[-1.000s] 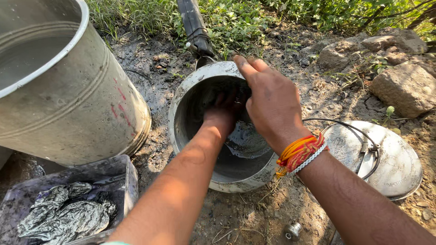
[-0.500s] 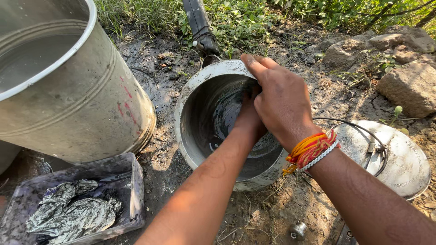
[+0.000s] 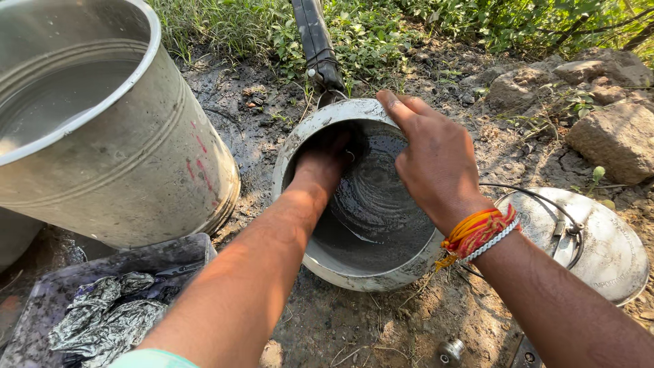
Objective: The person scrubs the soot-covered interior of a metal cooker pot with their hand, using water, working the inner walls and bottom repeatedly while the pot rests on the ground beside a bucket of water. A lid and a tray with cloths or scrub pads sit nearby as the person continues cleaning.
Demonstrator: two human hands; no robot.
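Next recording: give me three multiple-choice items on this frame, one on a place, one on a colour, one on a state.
1. Where is the left hand?
A. Inside the pot
B. On the lid
C. In the plastic tray

2. What colours are the wrist threads?
A. Blue and green
B. Orange, red and white
C. Black only

3. How does the right hand stand to the pot?
A. Well clear of it
B. Under its base
C. Gripping its rim

Answers: 1 A, the left forearm runs down into the pot's wet dark inside. 2 B, orange and red strands with a white cord circle the right wrist. 3 C, the fingers lie over the far rim.
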